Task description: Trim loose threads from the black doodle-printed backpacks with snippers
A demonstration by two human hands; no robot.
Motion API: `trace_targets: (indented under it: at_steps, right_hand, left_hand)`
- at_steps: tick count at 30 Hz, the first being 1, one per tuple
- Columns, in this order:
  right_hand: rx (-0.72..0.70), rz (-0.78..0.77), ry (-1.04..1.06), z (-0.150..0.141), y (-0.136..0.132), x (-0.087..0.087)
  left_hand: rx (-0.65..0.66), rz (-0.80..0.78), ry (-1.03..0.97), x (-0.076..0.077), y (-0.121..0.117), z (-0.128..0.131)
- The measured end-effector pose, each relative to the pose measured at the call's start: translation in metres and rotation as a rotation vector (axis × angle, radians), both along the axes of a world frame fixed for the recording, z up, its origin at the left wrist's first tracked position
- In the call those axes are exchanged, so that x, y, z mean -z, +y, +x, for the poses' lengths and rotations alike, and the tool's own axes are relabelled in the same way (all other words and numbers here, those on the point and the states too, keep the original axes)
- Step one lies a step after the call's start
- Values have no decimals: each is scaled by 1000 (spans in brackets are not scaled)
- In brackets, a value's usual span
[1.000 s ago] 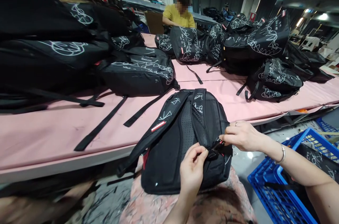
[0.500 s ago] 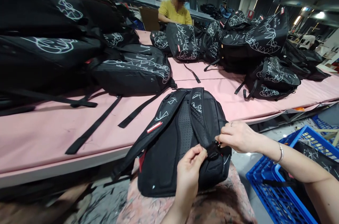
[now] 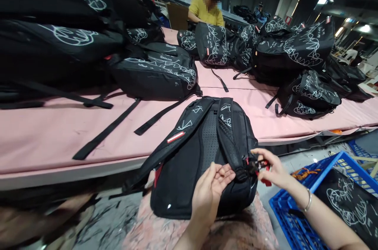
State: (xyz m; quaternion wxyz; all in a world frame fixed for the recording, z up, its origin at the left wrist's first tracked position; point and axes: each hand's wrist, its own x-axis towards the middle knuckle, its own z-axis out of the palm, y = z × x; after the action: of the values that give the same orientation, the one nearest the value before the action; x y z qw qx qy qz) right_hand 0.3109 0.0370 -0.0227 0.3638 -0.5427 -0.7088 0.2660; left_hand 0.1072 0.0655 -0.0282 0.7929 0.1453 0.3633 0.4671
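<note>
Left hand: held loosely open beside the strap
Right hand: red-and-black tool is gripped
Risk: backpack could be scratched if the tool is let slip

Okay, so bare hands are what's seen here, left hand and right hand, and both forearms are left uncovered too. A slim, shiny silver-coloured bangle is worn on the right wrist. The lap is covered by soft-looking pinkish-peach fabric, kinda creased and patterned with darker, muted blotches; the exact garment can't be made out.
</note>
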Motion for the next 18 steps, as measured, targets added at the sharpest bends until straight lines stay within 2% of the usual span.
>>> trace_targets:
  at_steps: [2, 5, 7, 11, 14, 16, 18]
  right_hand:
    - [58, -107, 64, -9, -7, 23]
    - [160, -89, 16, -26, -11, 42]
    - [210, -7, -83, -35, -9, 44]
    - [178, 267, -381, -49, -2, 42]
    - [184, 416, -557, -59, 1, 45]
    - [219, 444, -598, -65, 1, 47]
    - [251, 453, -602, -69, 0, 49]
  left_hand:
    - [-13, 11, -13, 2, 3, 0]
    - [62, 135, 133, 6, 11, -1]
    - [130, 291, 358, 8, 18, -5]
    - [214, 623, 954, 5, 31, -14]
    - [208, 642, 1175, 1, 34, -18]
    - [192, 596, 1163, 5, 33, -17]
    - [164, 520, 1050, 15, 32, -14]
